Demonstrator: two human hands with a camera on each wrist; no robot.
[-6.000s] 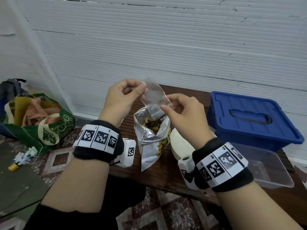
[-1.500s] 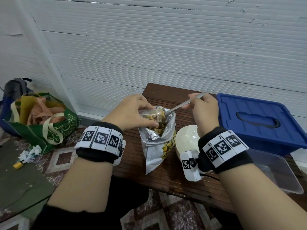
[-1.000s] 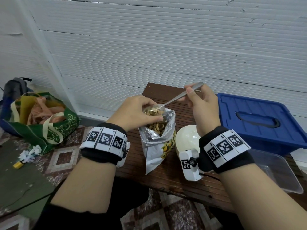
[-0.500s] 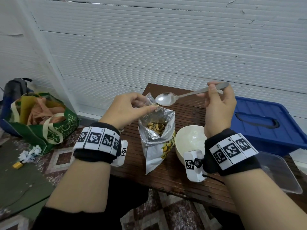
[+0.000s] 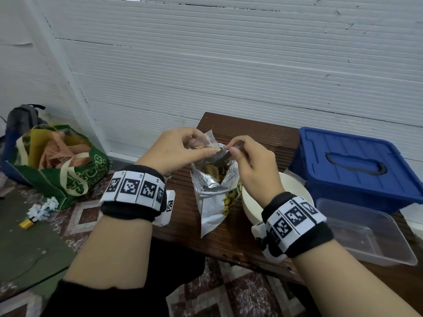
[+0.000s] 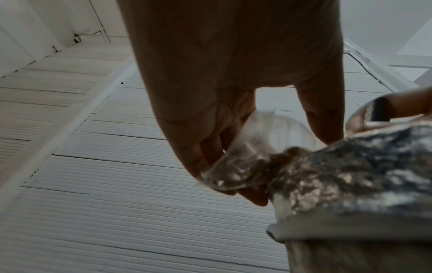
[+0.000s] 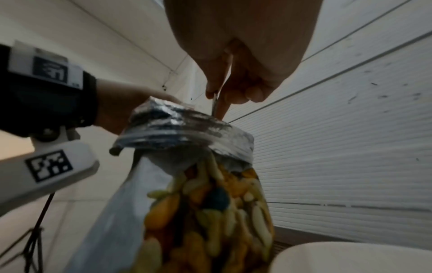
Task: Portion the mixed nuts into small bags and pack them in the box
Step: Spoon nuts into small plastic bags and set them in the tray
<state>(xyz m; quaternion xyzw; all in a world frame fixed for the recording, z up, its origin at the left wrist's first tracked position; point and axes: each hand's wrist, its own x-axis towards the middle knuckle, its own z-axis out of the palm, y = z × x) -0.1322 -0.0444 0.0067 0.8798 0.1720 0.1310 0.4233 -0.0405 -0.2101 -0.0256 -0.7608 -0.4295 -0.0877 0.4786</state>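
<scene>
I'm early on: my left hand [image 5: 180,149] pinches the small bag [image 6: 236,166], few nuts inside, over the foil nut pouch [image 5: 215,193] where my right hand [image 5: 251,163] clamps the spoon [image 7: 215,103], box [image 5: 350,165] to its right unpacked

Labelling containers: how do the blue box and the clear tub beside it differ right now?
The blue box is opaque; the clear tub is see-through. The blue box has a lid on, with a handle recess in it; the clear tub is open-topped with no lid. The blue box sits nearer the wall, the clear tub in front, nearer the person. Both are rectangular plastic containers on the wooden table.
</scene>
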